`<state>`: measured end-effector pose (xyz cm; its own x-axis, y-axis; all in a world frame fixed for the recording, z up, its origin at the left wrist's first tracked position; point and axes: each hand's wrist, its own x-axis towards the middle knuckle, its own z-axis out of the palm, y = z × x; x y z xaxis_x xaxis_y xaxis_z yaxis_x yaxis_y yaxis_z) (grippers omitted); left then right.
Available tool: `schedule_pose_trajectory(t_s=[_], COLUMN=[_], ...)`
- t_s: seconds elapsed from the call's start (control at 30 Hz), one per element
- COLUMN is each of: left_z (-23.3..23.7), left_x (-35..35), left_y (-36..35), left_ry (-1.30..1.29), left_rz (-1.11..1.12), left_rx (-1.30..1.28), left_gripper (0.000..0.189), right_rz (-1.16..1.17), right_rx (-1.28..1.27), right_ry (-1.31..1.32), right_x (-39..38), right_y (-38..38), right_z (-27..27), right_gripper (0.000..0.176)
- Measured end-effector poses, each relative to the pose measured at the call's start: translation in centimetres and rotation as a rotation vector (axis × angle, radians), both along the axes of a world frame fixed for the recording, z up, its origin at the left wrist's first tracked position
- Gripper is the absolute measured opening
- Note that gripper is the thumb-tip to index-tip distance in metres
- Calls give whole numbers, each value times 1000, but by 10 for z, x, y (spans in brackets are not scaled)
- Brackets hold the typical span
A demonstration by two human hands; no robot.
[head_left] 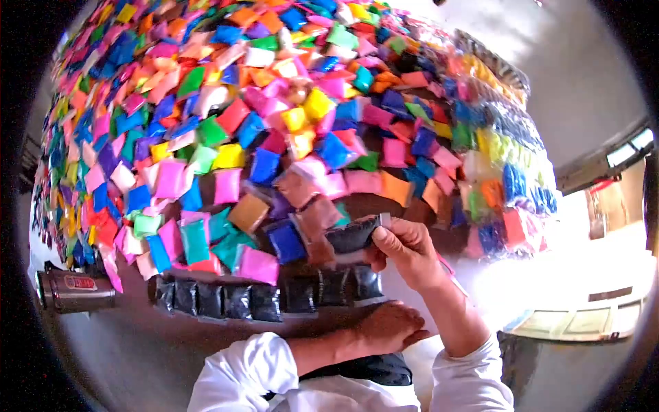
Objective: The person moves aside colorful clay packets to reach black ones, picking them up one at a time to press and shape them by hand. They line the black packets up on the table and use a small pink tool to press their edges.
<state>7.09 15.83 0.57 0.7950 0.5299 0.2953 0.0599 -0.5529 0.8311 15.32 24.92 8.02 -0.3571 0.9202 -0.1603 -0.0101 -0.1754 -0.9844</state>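
My right hand is raised and pinches a small black packet at its right edge, just above a row of several black packets lined up along the table's near side. My left hand rests palm down near the row's right end, over a dark stack close to my body. Both arms wear white sleeves.
A huge heap of small coloured packets in pink, blue, orange, green and yellow covers the table behind the row. Bagged packets lie at the heap's right side. A dark metal cylinder lies at the left. Bright floor shows on the right.
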Motion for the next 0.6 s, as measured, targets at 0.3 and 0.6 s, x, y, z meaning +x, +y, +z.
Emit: schedule_pose_trajectory(t_s=[0.3, 0.6], left_z=[21, 47], left_x=[-4, -28], left_y=[18, 18], left_ry=[-22, 35], left_rz=[29, -17], left_rx=[-378, -583], left_gripper=[43, 43], right_rz=[-192, -329], right_rx=[310, 247], right_ry=[430, 364], right_x=[28, 22], right_y=[-9, -1], right_z=[-35, -35], right_gripper=[43, 47])
